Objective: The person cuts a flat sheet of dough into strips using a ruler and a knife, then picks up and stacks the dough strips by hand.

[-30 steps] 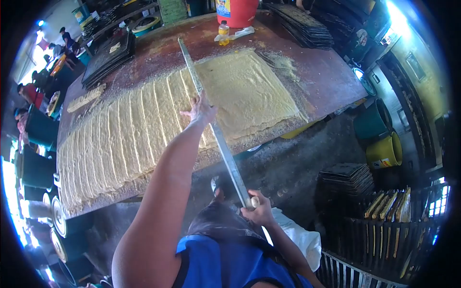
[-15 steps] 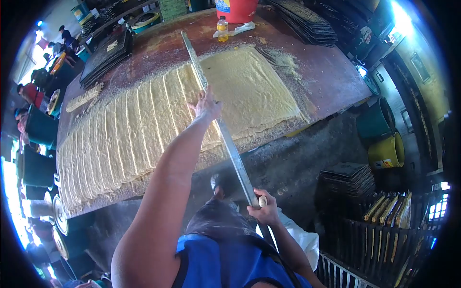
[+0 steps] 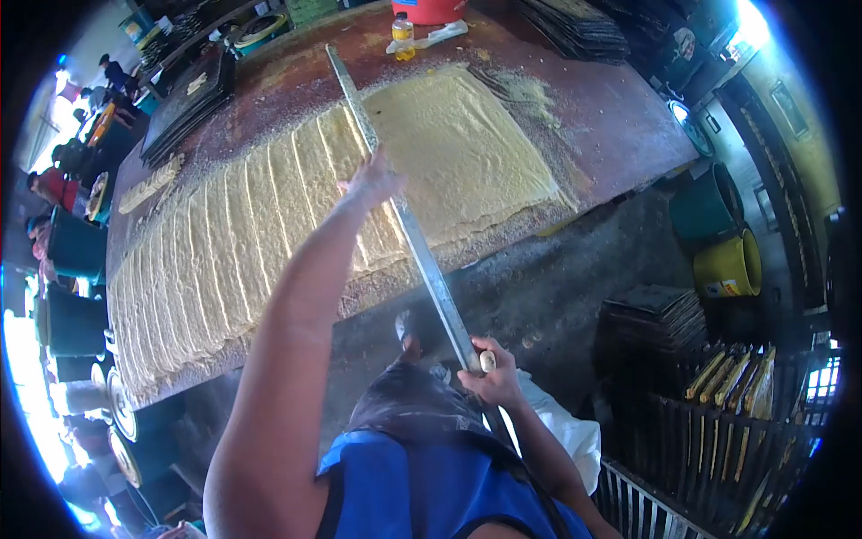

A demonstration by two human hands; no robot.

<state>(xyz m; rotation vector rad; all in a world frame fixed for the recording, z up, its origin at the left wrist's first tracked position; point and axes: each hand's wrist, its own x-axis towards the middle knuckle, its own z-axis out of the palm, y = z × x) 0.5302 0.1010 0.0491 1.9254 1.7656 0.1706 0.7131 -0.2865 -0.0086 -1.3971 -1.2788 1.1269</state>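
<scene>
A wide sheet of pale dough [image 3: 462, 148] lies on the table, its left part marked by several parallel lines. Across it runs a long metal straightedge [image 3: 420, 247], its near end reaching past the table edge towards my body. My left hand [image 3: 373, 182] rests around the straightedge at mid-length, thumb out on the left side; its fingers are slightly blurred. Close to my waist, my right hand [image 3: 498, 382] is closed around a tool with a pale, round-ended handle [image 3: 488, 361], against the straightedge's near end. The rest of that tool is hidden.
On the reddish table [image 3: 620, 135] are dark stacked trays [image 3: 575, 31], a yellow bottle [image 3: 403, 38], a red bucket [image 3: 431, 11] and a dough strip [image 3: 151, 186]. A yellow bucket [image 3: 732, 265] and a rack [image 3: 718, 449] stand right. People are at far left.
The whole view has shifted slightly, with table things appearing higher and further left. Both hands keep nearly the same places on the straightedge and the tool.
</scene>
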